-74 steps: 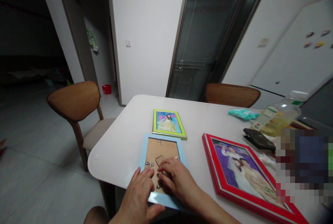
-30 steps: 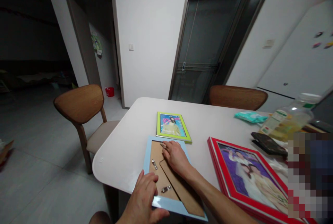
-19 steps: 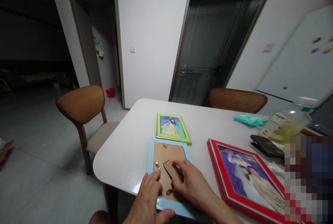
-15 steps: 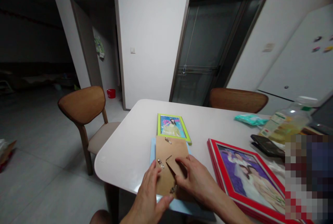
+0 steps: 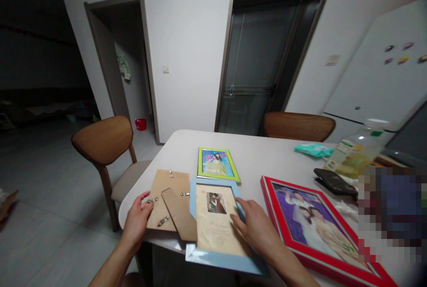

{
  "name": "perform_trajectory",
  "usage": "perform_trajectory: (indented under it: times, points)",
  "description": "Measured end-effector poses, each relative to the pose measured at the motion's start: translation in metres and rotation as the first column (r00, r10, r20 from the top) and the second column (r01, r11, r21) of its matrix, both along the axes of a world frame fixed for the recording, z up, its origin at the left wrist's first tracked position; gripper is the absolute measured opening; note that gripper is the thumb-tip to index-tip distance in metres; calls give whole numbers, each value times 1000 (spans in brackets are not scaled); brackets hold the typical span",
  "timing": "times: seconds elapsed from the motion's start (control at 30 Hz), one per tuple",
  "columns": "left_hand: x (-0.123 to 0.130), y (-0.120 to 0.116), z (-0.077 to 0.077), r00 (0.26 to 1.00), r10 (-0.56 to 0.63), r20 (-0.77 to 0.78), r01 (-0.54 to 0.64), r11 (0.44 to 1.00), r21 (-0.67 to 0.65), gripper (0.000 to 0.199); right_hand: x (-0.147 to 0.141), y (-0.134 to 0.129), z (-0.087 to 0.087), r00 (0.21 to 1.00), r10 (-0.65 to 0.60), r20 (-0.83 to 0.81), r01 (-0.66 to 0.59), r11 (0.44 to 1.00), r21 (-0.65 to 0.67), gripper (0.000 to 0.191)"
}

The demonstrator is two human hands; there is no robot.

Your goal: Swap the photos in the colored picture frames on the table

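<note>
In the head view, my left hand (image 5: 136, 218) grips the left edge of a brown picture-frame backing board (image 5: 156, 209), thumb on top. The board has metal clips on it and a brown stand leg (image 5: 180, 216) angled across its lower right. Right beside it lies a light blue picture frame (image 5: 218, 259), partly overlapped by the board and leg. Inside the blue frame shows a cream sheet (image 5: 216, 229) with a small photo of a couple. My right hand (image 5: 255, 224) rests over the frame's right side, fingers apart, its fingertips at the sheet's edge.
A lime-green framed picture (image 5: 218, 163) lies just behind the blue frame. To the right is a red framed wedding photo (image 5: 280, 216), then a black wallet-like item (image 5: 333, 182), a teal packet (image 5: 313, 149) and a clear bottle (image 5: 353, 151). Wooden chairs (image 5: 103, 140) stand around the table.
The backing board has come off the top of the blue frame and moved left with my left hand, uncovering the cream sheet. My right hand has let go of the stand leg.
</note>
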State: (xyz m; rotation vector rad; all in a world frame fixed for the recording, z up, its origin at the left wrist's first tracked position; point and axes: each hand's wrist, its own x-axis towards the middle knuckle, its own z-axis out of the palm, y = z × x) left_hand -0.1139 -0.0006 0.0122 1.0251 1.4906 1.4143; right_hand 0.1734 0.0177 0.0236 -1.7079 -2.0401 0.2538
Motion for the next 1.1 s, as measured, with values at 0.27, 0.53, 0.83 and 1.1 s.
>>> perform_trajectory:
  times: [0.27,0.53,0.83,1.1]
  points:
    - [-36,9,-6,924,31,-381,-35,999,-4,37,7,10,-15,990,-98,96,108,990,-95,58]
    - [17,-9,11,806,38,-591,41,992,119,39,3,3,26,733,-261,-629,18,931,-365,65]
    - [139,-35,50,637,-144,-757,583,732,352,47,-15,-8,50,354,-225,-908,-216,925,-314,77]
    - [57,-20,49,726,156,-670,65,954,294,27,11,10,7,962,-152,-229,105,973,-206,57]
